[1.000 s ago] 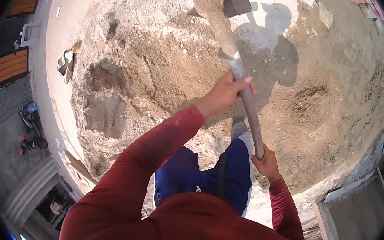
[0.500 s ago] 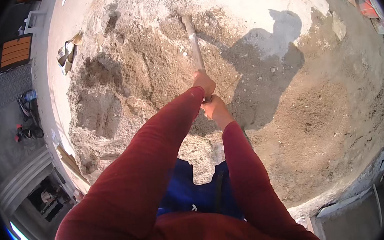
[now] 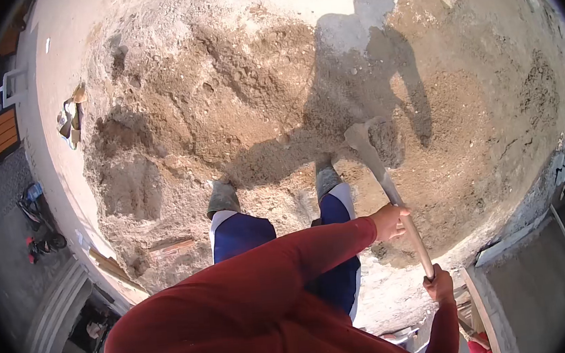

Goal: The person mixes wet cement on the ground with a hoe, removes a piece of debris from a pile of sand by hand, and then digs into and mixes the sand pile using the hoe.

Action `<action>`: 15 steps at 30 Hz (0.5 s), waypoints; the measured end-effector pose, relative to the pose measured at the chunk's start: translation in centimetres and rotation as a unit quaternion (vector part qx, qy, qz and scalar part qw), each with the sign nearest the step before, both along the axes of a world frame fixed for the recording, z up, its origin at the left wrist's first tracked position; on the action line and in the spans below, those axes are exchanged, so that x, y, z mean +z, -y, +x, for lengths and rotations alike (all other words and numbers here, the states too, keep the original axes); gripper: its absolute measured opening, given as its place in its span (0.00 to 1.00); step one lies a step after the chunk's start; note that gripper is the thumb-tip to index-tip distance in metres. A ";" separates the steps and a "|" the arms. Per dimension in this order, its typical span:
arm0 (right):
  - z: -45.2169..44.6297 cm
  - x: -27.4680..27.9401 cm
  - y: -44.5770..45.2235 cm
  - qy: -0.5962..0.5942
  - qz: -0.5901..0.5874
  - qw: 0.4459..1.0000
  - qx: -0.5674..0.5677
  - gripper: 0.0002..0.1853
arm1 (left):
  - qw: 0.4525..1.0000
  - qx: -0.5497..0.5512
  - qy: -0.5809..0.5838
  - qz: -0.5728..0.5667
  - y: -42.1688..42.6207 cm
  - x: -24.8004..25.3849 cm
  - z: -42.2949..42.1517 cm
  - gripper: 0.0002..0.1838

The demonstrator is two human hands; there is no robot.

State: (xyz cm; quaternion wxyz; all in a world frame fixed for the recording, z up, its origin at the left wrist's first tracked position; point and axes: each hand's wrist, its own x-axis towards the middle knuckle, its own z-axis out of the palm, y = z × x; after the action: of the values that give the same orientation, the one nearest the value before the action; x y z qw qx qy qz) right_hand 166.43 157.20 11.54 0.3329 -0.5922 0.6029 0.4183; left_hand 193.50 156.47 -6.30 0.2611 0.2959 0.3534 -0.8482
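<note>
A long-handled hoe (image 3: 383,177) slants across the ground to my right, its head down on the loose sandy mix (image 3: 268,103). My left hand (image 3: 389,223) is closed around the middle of the handle. Farther back, my right hand (image 3: 439,284) grips the handle near its lower end in view. The hoe's head sits at the edge of a dark shadowed patch, and its blade shows only in part. Both of my boots (image 3: 223,197) stand at the near side of the mix.
A torn bag (image 3: 70,118) lies on the pale ground at the left. Near my feet is a piece of wood (image 3: 172,247). A motorbike (image 3: 42,227) stands at the far left. Low edging (image 3: 520,239) borders the ground at the lower right.
The hoe has come from the far middle of the mix back toward me and to the right. My hands have moved apart along its handle, and my boots have come into view.
</note>
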 end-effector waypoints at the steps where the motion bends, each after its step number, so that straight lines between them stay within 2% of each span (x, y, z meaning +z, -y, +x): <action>1: -3.1 3.4 -3.2 -0.037 -0.019 0.999 -0.023 0.13 | 0.998 -0.013 -0.057 -0.028 -1.2 3.5 -2.1 0.16; 3: -2.1 8.3 -3.8 -0.055 -0.051 0.995 -0.068 0.10 | 0.979 -0.038 -0.165 -0.117 -2.2 6.4 -1.7 0.17; 4: -1.9 8.5 -5.0 -0.043 -0.081 0.989 -0.113 0.07 | 0.965 -0.048 -0.159 -0.201 -1.2 8.7 2.0 0.16; 5: -0.6 7.9 -5.2 0.001 -0.090 0.993 -0.079 0.08 | 0.958 -0.048 -0.139 -0.247 -1.0 9.3 5.3 0.14; 6: 1.3 5.7 -5.7 0.040 -0.076 0.991 -0.106 0.10 | 0.945 -0.105 -0.087 -0.297 0.5 10.5 9.3 0.15; 7: 5.3 3.5 -4.9 0.092 -0.065 0.992 -0.064 0.12 | 0.928 -0.072 -0.044 -0.363 0.7 10.0 13.6 0.15; 9: 13.8 -3.3 -4.4 0.260 -0.068 0.962 -0.045 0.16 | 0.890 -0.069 0.111 -0.437 2.4 10.3 23.8 0.13; 10: 20.3 -4.8 -2.6 0.372 -0.088 0.922 -0.062 0.18 | 0.875 -0.037 0.176 -0.449 3.9 11.5 28.9 0.13; 11: 26.8 -7.5 -1.9 0.408 -0.066 0.908 -0.064 0.20 | 0.848 -0.023 0.268 -0.457 5.2 12.3 34.3 0.12; 12: 33.7 -9.2 -0.9 0.463 -0.050 0.879 -0.099 0.22 | 0.814 0.001 0.372 -0.446 6.4 12.9 39.0 0.13; 13: 40.4 -8.5 1.2 0.489 -0.035 0.866 -0.099 0.23 | 0.781 0.021 0.471 -0.410 7.3 13.2 43.1 0.15; 15: 52.0 -8.7 3.9 0.527 -0.005 0.841 -0.123 0.23 | 0.684 -0.045 0.654 -0.320 7.8 11.0 49.6 0.15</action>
State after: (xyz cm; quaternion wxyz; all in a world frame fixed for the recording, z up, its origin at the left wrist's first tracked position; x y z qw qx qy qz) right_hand 218.38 153.28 2.88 0.6465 -0.6457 0.4064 -0.0042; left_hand 243.13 148.71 4.71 0.4659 0.6897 -0.2140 -0.5113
